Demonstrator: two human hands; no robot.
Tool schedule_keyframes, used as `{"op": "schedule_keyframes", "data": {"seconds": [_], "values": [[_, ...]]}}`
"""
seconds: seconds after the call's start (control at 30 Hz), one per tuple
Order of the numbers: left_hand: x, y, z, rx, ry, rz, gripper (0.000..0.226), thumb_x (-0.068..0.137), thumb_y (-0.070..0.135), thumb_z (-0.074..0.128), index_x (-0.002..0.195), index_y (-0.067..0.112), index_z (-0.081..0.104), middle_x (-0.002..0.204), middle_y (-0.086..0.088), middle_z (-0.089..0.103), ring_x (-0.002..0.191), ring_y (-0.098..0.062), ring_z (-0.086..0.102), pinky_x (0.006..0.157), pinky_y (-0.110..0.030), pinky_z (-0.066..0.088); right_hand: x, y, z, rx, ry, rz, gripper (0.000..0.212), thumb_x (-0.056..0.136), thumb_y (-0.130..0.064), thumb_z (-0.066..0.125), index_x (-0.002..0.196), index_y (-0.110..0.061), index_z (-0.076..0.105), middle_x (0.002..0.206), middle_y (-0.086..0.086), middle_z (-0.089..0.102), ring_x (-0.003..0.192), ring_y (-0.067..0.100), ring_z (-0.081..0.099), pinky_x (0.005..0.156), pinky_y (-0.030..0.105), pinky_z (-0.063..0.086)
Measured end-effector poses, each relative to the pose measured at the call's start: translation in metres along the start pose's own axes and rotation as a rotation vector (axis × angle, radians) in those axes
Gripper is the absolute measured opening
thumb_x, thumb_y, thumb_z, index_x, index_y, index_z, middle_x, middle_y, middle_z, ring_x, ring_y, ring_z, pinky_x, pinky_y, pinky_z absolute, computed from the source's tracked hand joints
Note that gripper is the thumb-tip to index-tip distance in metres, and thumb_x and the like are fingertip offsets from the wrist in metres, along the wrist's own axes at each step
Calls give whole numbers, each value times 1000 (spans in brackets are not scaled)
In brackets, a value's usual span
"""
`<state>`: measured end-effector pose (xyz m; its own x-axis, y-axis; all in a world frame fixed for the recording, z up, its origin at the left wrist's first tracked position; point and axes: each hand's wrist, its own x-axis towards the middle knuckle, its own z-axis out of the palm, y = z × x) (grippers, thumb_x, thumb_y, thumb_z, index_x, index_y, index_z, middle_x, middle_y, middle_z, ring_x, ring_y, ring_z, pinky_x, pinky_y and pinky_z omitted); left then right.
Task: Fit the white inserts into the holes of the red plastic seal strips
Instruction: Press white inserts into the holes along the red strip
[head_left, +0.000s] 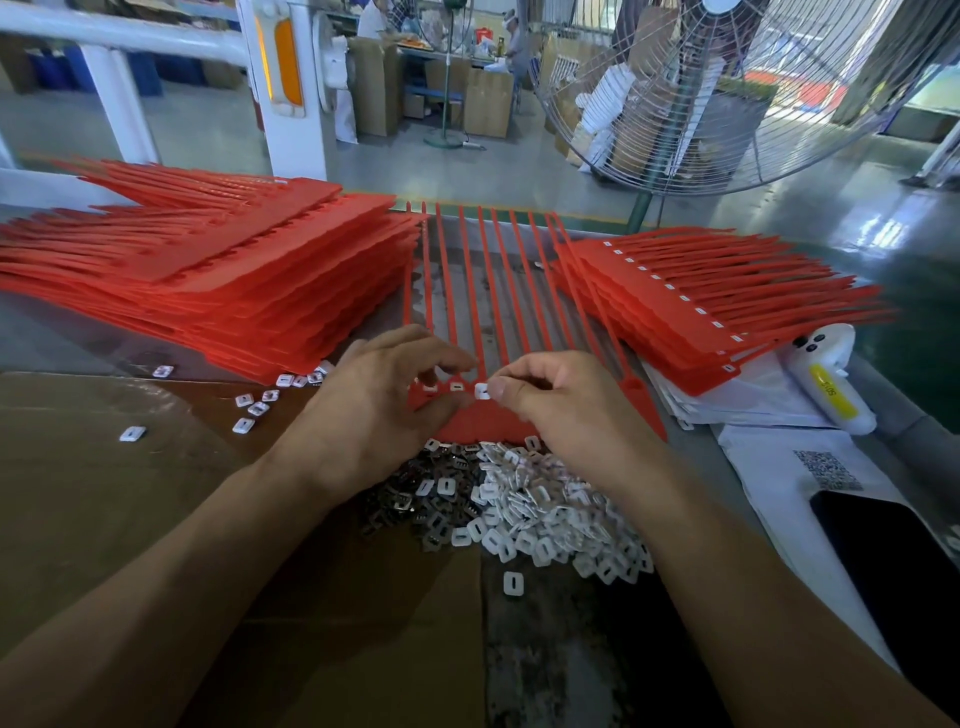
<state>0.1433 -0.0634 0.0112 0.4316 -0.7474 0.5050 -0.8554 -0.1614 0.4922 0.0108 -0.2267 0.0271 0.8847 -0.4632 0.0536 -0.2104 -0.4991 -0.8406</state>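
Foreground: a heap of white inserts (545, 514) on the bench (78, 332), darker metal pieces mixed in at its left. Behind it, the right hand (561, 400) pinches one white insert (482, 391) at a hole of the red seal strip set (493, 312). The left hand (374, 400) rests on the set's left end, fingers curled, hiding it. Stacks of red strips (208, 270) flank the work. Beyond, a fan (727, 93), cut off at top.

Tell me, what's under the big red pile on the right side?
Under the right red stack you can see white plastic bags poking out at its near edge, beside a white gadget. How far the bags reach beneath is covered.
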Motion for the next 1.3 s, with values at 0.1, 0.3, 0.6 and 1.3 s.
{"op": "schedule_keyframes", "data": {"seconds": [0.1, 0.3, 0.6, 1.3], "values": [[0, 6, 1, 12, -1, 30, 29, 84, 45, 69, 110, 31, 70, 102, 18, 65, 90, -1, 63, 89, -26, 42, 0, -2, 2, 37, -27, 12, 16, 97, -45, 67, 90, -35, 76, 70, -12, 69, 64, 4, 62, 69, 26, 48], [0, 7, -3, 59, 31, 89, 10, 87, 29, 74, 96, 27, 72, 90, 16, 67, 83, -2, 63, 85, -25, 45, 0, -2, 3, 74, -47, 9, 14, 97, -45, 67, 92, -36, 77, 76, -13, 69, 69, 4, 62, 72, 28, 47], [1, -23, -30, 530, 121, -317, 9, 86, 14, 70, 89, 20, 74, 90, -1, 64, 88, -31, 62, 74, -40, 48, 1, 7, -16, -215, -20, -19, 11, 95, -45, 70, 97, -36, 76, 93, -19, 75, 86, -4, 67, 72, 21, 49], [-1, -4, -4, 281, 15, -208, 28, 97, 28, 64, 123, 21, 71, 122, 1, 64, 115, -25, 56, 100, -46, 44, -1, 3, -16, -395, -268, -130, 14, 92, -36, 77, 106, -34, 77, 91, -22, 70, 87, -14, 63, 67, 4, 44]]}}
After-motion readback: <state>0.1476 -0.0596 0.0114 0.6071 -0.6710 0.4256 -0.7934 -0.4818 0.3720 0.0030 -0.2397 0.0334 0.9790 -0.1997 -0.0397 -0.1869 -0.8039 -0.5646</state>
